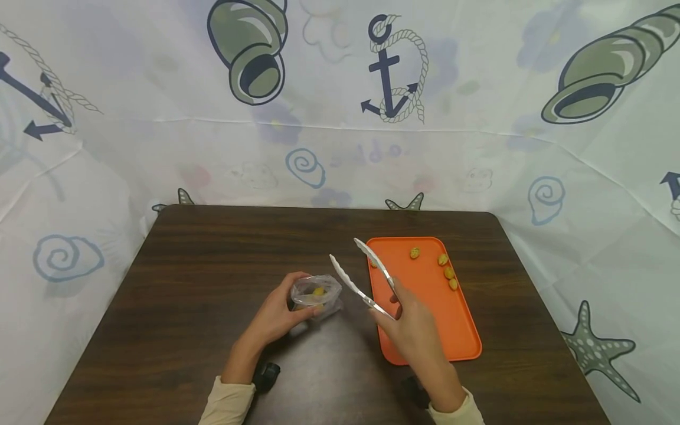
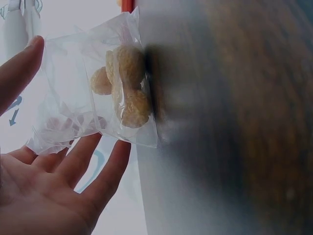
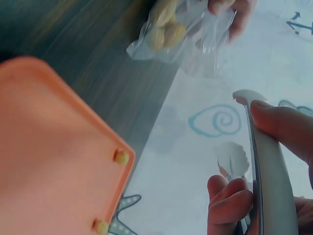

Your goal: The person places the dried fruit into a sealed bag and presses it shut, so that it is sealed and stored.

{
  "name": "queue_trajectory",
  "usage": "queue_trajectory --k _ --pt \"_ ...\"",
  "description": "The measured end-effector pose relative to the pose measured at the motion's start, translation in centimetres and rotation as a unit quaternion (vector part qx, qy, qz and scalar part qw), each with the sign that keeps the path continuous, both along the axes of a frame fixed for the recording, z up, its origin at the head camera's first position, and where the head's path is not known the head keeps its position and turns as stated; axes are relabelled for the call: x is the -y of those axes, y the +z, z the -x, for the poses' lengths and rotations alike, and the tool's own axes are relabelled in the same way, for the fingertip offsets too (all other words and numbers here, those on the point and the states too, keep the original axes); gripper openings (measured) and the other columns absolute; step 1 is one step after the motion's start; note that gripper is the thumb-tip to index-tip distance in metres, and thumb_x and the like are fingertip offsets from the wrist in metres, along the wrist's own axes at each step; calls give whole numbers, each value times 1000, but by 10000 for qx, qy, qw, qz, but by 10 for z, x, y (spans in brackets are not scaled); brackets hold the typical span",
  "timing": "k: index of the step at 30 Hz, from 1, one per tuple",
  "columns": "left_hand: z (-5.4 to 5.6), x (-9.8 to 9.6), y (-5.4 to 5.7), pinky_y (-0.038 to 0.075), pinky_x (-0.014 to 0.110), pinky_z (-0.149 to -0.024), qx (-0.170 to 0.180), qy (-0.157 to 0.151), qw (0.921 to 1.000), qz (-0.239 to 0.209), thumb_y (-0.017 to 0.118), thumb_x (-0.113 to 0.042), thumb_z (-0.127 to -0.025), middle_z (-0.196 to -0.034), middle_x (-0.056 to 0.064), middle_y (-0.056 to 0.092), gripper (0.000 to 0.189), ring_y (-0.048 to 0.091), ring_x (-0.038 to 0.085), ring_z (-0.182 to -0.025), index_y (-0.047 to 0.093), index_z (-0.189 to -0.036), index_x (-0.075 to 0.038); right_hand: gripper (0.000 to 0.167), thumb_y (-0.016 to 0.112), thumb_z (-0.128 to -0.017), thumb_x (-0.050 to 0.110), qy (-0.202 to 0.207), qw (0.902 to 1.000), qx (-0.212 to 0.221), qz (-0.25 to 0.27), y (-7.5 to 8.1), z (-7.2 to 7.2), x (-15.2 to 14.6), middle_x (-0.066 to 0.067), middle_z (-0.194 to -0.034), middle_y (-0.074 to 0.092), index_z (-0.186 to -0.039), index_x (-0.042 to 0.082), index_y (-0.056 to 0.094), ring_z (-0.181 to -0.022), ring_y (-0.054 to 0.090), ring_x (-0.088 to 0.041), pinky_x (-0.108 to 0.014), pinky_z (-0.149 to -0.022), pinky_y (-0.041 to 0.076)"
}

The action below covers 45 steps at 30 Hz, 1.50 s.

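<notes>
My left hand (image 1: 278,310) holds a clear plastic bag (image 2: 68,88) by its mouth, thumb on one side and fingers on the other, so the mouth gapes. Several round, yellow-brown snack pieces (image 2: 129,68) are in the bottom of the bag, close over the tabletop in the left wrist view. My right hand (image 1: 419,330) grips a pair of metal tongs (image 3: 271,181), thumb along one arm and fingers around the other. The arms of the tongs are spread, with nothing between their tips, which point away between the bag and the orange tray (image 1: 419,319).
Several more snack pieces lie along the tray's far and right edges, among them one piece (image 1: 415,252) at the far side. The dark wooden table (image 1: 186,295) extends left of the bag. A printed white cloth (image 1: 340,159) hangs behind it.
</notes>
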<state>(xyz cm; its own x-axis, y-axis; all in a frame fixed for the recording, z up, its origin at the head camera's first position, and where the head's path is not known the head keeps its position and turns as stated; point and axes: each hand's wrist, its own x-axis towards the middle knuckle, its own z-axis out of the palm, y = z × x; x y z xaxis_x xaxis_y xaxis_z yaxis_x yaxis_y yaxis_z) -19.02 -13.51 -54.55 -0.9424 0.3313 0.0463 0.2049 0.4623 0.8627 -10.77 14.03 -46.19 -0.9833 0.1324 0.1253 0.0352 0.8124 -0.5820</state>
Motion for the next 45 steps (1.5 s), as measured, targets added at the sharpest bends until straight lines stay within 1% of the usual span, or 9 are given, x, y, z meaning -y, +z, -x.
queue_trajectory --k 9,13,20,24,28,35,39,42,45 --pt "0 0 0 45 54 -102 87 13 9999 63 90 -41 -80 -137 6 64 78 60 28 -122 48 -144 -31 62 87 -83 35 -373 9992 32 113 2 1 -17 -7 -96 68 -132 4 63 -62 48 -12 -26 -54 39" --pt "0 0 1 45 54 -101 132 -4 9999 30 90 -41 -79 -137 5 63 78 60 28 -121 48 -144 -32 57 86 -84 36 -520 9986 108 27 0 2 -25 -8 -94 68 -127 6 64 -63 50 -13 -28 -56 40" --pt "0 0 1 46 52 -100 197 30 9998 77 89 -44 -79 -137 3 63 78 61 26 -120 47 -144 -35 69 85 -85 39 -665 9974 263 56 0 4 -36 -13 -106 71 -137 3 59 -68 52 -16 -28 -57 40" --pt "0 0 1 46 52 -99 210 49 9997 94 89 -45 -79 -137 3 63 78 61 26 -119 47 -143 -35 65 85 -86 37 -777 9967 222 76 -3 5 -42 -15 -107 71 -135 4 59 -69 54 -19 -30 -56 40" --pt "-1 0 1 46 52 -99 189 61 9997 134 89 -45 -79 -137 3 63 78 61 26 -119 47 -144 -35 65 85 -86 34 -873 9960 173 103 -6 6 -48 -18 -109 72 -137 3 58 -70 55 -21 -30 -56 41" --pt "-1 0 1 46 52 -98 163 68 9997 157 89 -45 -79 -137 3 62 78 61 26 -119 47 -143 -35 63 84 -87 37 -1060 9942 178 75 -14 12 -58 -20 -110 71 -133 2 59 -72 57 -24 -32 -58 42" --pt "-1 0 1 47 51 -98 169 53 9997 146 89 -44 -79 -138 3 62 78 61 26 -119 47 -144 -34 62 84 -86 38 -1137 9935 35 19 -19 17 -63 -22 -107 71 -129 0 60 -75 61 -29 -38 -62 47" --pt "-1 0 1 47 51 -98 180 46 9997 149 89 -44 -80 -138 4 62 78 61 26 -119 47 -144 -34 62 84 -86 37 -1212 9926 -9 -25 -22 19 -67 -23 -107 72 -129 -1 60 -81 65 -34 -48 -69 52" --pt "-1 1 2 47 52 -99 182 38 9997 142 89 -43 -80 -139 5 62 78 61 27 -120 47 -144 -33 63 83 -87 37 -1298 9915 18 -43 -26 22 -69 -24 -108 72 -131 -2 60 -88 68 -40 -56 -78 54"
